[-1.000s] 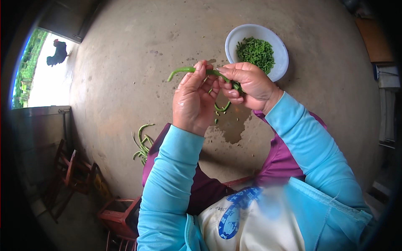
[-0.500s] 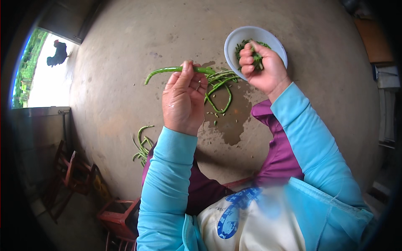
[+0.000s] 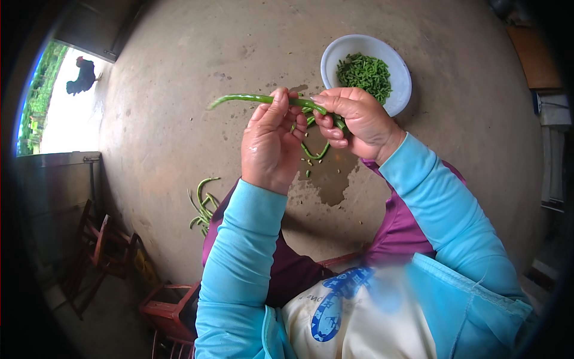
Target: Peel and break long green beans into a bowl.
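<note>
A long green bean [image 3: 245, 98] stretches sideways between my hands, its curved tip pointing left. My left hand [image 3: 270, 140] pinches it near the middle between thumb and fingers. At its right end, my right hand [image 3: 360, 121] closes thumb and fingers on the bean, with green bean pieces showing under the curled fingers. Just beyond my right hand stands a pale bowl [image 3: 330, 55] holding a heap of short-cut green bean pieces [image 3: 366, 76]. Below my hands more long beans [image 3: 315, 154] lie on the floor, partly hidden by them.
A second small pile of long beans [image 3: 204, 206] lies on the floor by my left knee. Around a wet patch [image 3: 332, 185] are scattered bits. Red wooden chairs [image 3: 107, 242] stand at the lower left. A dark chicken [image 3: 82, 76] is outside the doorway.
My right hand has moved from over the bowl down and left to the bean's right end, uncovering the cut pieces in the bowl. My left hand has shifted slightly right.
</note>
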### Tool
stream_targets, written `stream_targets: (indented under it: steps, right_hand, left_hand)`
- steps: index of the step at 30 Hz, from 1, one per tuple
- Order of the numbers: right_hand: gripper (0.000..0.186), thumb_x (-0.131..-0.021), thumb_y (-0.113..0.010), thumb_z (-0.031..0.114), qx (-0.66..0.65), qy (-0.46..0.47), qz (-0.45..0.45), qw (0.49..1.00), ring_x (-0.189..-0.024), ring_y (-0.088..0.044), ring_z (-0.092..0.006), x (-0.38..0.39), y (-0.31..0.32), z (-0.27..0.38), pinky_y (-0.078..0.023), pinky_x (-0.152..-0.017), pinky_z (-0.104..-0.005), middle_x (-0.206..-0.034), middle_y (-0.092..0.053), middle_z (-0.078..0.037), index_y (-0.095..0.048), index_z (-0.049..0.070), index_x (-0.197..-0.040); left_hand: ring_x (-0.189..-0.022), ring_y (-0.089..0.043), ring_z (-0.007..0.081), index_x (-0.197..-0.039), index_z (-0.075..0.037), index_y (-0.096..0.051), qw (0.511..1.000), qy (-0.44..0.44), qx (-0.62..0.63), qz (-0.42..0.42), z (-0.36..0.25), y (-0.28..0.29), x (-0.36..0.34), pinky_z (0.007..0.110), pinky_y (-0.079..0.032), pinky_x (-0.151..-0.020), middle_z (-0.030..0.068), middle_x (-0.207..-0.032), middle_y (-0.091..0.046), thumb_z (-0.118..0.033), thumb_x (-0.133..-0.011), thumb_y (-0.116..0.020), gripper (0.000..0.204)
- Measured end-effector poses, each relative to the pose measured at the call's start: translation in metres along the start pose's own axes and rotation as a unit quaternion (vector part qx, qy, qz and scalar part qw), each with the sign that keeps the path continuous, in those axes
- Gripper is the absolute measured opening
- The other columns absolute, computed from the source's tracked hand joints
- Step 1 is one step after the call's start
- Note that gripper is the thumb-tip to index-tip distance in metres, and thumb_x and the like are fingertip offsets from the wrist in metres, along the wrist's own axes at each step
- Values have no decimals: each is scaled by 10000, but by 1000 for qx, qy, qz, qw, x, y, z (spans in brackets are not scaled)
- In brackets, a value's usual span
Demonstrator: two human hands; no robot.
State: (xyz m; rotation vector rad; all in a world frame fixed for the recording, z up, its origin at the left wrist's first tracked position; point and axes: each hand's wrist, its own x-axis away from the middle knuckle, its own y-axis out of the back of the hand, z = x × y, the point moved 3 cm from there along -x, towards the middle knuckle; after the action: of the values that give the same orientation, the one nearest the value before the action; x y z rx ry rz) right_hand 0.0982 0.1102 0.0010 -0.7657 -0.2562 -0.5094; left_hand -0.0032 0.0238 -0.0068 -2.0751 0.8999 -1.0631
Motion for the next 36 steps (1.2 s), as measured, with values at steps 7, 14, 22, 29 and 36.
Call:
stream_targets:
  steps: [7,14,22,29,36]
  right_hand:
    - [176,-843,-522,179,28,-29,0,999,-464,-388,-66,5,-8,-2,-299,-364,-195,-626,-444,0,-491,46,-731]
    - [119,-835,-503,142,-219,76,-33,972,-507,-394,-79,-10,22,4,-320,-433,-199,-621,-430,3,-474,69,-745]
    - [121,-840,-508,152,-88,-44,-3,995,-531,-444,-92,-3,10,-3,-356,-412,-210,-722,-507,-39,-519,36,-873]
    - [182,-841,-524,205,-16,-40,-1,999,-483,-398,-86,-1,-3,-6,-300,-379,-206,-645,-451,-11,-515,43,-759]
    - [178,-790,-527,160,-295,61,-91,949,-494,-401,-97,-13,23,-1,-326,-435,-220,-587,-427,-4,-439,83,-656]
  left_hand:
    - [-715,-515,98,-916,-49,-552,998,-31,-51,35,-2,-1,1,235,-420,-680,28,-860,-587,-130,-829,-569,120]
    - [-739,-523,110,-918,-67,-548,999,-36,-2,16,1,2,-2,245,-439,-698,24,-864,-575,-140,-843,-544,104]
    - [-758,-525,172,-884,-60,-564,998,-6,-65,22,1,5,1,308,-417,-716,40,-824,-570,-197,-843,-542,145]
    - [-739,-543,192,-884,-57,-564,993,19,-92,68,8,2,-2,328,-422,-714,72,-796,-579,-193,-853,-526,144]
    - [-772,-525,157,-860,-81,-569,1000,4,-19,-21,18,-4,-2,306,-407,-714,33,-801,-570,-192,-837,-557,114]
